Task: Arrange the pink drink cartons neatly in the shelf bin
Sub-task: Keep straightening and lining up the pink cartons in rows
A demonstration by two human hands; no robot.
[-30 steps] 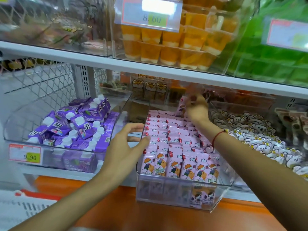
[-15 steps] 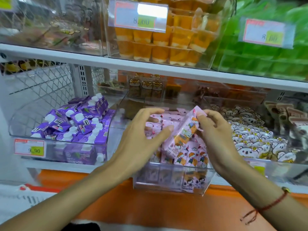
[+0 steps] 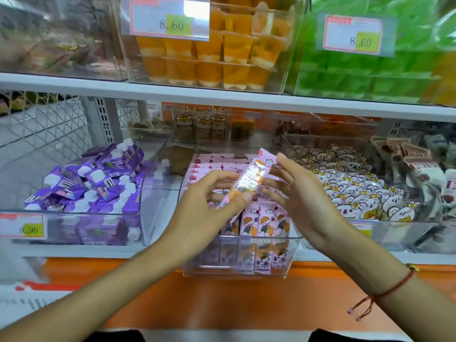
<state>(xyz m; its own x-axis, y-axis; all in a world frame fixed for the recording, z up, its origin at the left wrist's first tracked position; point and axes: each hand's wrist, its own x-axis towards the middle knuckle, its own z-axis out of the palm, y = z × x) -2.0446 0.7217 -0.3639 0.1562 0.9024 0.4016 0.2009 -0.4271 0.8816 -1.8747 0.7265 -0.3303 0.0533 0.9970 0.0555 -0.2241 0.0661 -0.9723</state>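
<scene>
Above the clear shelf bin (image 3: pixel 237 267), one pink drink carton (image 3: pixel 244 185) is grasped by both hands, tilted with its long axis running lower-left to upper-right. Left hand (image 3: pixel 209 206) pinches the lower end, right hand (image 3: pixel 303 193) the upper; both equally near. Four front-row cartons (image 3: pixel 266 223) show upright below; rows behind uncountable.

Both hands, left hand (image 3: pixel 209 198) and right hand (image 3: pixel 303 193), hold one tilted pink carton (image 3: pixel 246 180) above the bin (image 3: pixel 237 270) of cartons (image 3: pixel 266 222).
</scene>
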